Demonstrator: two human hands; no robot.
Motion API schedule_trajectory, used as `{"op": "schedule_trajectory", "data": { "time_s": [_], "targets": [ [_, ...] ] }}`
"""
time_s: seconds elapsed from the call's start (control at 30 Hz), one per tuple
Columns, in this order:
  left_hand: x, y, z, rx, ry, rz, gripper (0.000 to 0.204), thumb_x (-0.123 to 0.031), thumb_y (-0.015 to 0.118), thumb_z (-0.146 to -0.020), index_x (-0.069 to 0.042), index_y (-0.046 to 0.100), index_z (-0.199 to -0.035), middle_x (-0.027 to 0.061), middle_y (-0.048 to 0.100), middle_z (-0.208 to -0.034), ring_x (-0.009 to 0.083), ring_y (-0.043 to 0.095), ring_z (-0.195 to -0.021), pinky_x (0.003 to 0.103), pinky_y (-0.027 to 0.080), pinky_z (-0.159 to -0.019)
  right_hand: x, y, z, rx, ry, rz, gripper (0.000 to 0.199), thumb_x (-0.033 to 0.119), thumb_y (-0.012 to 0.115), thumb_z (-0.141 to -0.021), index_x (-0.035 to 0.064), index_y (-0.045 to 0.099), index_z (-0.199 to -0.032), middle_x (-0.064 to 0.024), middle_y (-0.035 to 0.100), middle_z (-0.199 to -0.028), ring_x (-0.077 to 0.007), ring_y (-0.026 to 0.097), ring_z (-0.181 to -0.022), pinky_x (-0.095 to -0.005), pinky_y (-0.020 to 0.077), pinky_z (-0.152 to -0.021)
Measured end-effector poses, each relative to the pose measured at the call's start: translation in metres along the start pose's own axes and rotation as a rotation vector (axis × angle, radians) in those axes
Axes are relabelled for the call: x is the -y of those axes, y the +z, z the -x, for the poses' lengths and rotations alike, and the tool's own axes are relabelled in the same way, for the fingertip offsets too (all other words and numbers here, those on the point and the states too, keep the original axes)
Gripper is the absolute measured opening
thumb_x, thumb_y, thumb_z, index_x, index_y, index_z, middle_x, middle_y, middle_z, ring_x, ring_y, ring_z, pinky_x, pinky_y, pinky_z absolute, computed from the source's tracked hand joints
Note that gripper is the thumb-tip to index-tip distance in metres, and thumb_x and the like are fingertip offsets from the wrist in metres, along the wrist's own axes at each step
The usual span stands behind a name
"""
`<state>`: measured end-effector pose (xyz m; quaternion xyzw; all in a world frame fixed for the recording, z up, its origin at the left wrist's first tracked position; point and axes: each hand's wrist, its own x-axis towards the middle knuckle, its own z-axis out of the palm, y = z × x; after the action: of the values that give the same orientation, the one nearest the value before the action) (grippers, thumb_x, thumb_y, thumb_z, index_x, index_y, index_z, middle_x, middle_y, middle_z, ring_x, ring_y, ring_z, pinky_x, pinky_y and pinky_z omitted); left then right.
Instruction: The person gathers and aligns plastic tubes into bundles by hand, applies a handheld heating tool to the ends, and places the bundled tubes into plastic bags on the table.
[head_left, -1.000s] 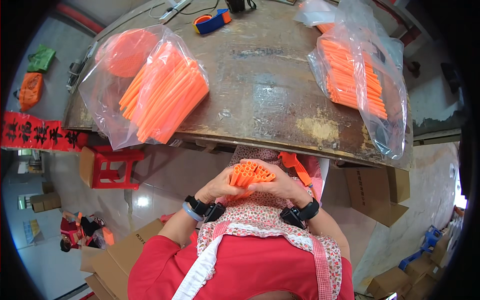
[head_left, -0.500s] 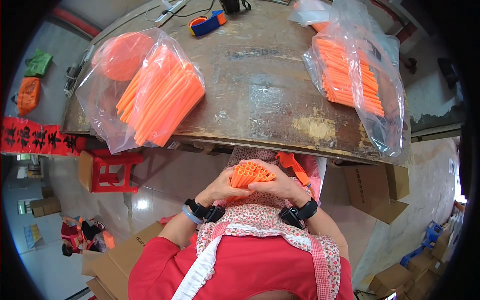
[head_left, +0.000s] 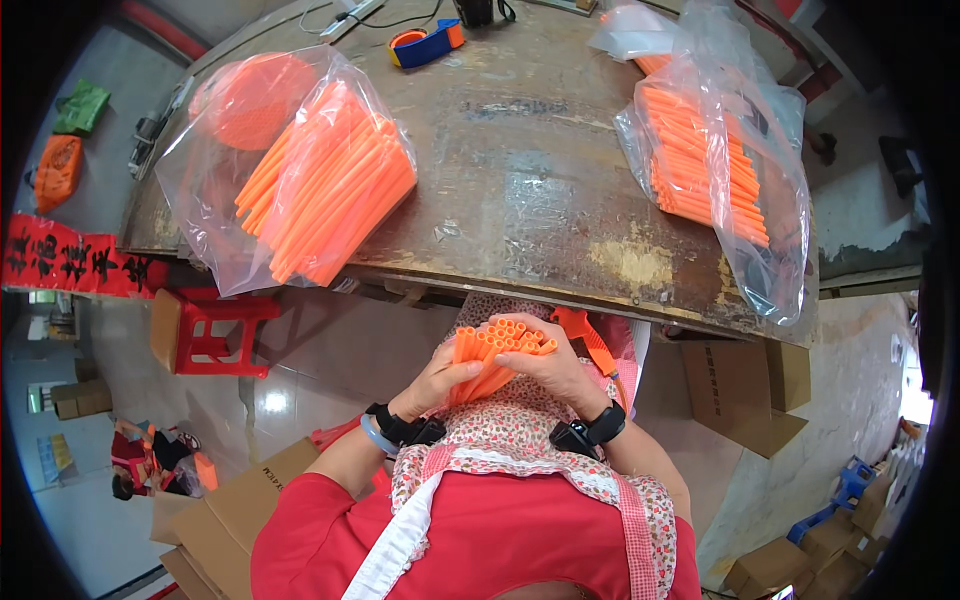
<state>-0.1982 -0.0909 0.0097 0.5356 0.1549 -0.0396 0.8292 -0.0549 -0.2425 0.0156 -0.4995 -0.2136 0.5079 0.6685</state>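
Note:
A bundle of thin orange plastic tubes [head_left: 497, 346] stands in front of my apron, open ends facing up. My left hand [head_left: 437, 380] is closed round its left side, thumb across the tubes. From the right, my right hand [head_left: 556, 367] wraps the same bundle, its thumb lying over the front. The lower ends of the tubes are partly hidden by the hands and apron. On the table, a clear bag [head_left: 215, 185] at the left holds many orange tubes [head_left: 335, 190] and a round orange piece [head_left: 262, 100]. Another clear bag [head_left: 765, 190] with orange tubes [head_left: 700, 165] lies at the right.
The worn wooden table [head_left: 520, 215] ends just beyond my hands. A blue tape dispenser [head_left: 427, 45] sits at its back. An orange-handled tool [head_left: 588, 340] hangs near my right hand. A red stool [head_left: 225, 335] and cardboard boxes [head_left: 740, 390] stand on the floor.
The left hand has shifted slightly lower and left on the bundle, and more of the tubes' left side shows. The right hand keeps its hold. The whole view has shifted a little.

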Motion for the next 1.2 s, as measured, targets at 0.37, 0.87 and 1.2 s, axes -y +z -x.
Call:
{"op": "schedule_trajectory", "data": {
  "time_s": [0.37, 0.87, 1.2],
  "targets": [
    [0.003, -0.002, -0.002, -0.094, 0.022, -0.035, 0.038, -0.014, 0.070, -0.087, 0.001, 0.058, -0.120, 0.0060, 0.063, -0.113, 0.0110, 0.059, -0.102, 0.027, 0.047, -0.091, 0.007, -0.003, 0.001, 0.025, 0.084, -0.030, 0.051, 0.010, 0.070, -0.085, -0.0009, 0.052, -0.131, -0.0067, 0.061, -0.121, -0.0110, 0.056, -0.109, -0.0258, 0.0443, -0.095],
    [0.013, 0.001, -0.006, -0.171, 0.039, -0.138, 0.031, -0.015, 0.072, -0.086, -0.001, 0.061, -0.111, 0.0032, 0.064, -0.103, 0.0091, 0.059, -0.094, 0.026, 0.048, -0.085, 0.014, 0.017, 0.002, -0.211, -0.317, 0.114, 0.043, 0.003, 0.068, -0.081, 0.0023, 0.057, -0.122, -0.0111, 0.059, -0.121, -0.0200, 0.059, -0.108, -0.0301, 0.0467, -0.094],
    [0.012, 0.005, -0.008, -0.196, 0.060, -0.076, 0.030, -0.013, 0.070, -0.087, -0.001, 0.060, -0.112, 0.0040, 0.064, -0.105, 0.0091, 0.059, -0.095, 0.026, 0.050, -0.084, 0.011, 0.015, -0.006, -0.245, -0.583, 0.661, 0.017, 0.000, 0.068, -0.080, 0.0018, 0.068, -0.096, -0.0125, 0.061, -0.114, -0.0250, 0.066, -0.094, -0.0306, 0.0552, -0.076]
  ]
}}
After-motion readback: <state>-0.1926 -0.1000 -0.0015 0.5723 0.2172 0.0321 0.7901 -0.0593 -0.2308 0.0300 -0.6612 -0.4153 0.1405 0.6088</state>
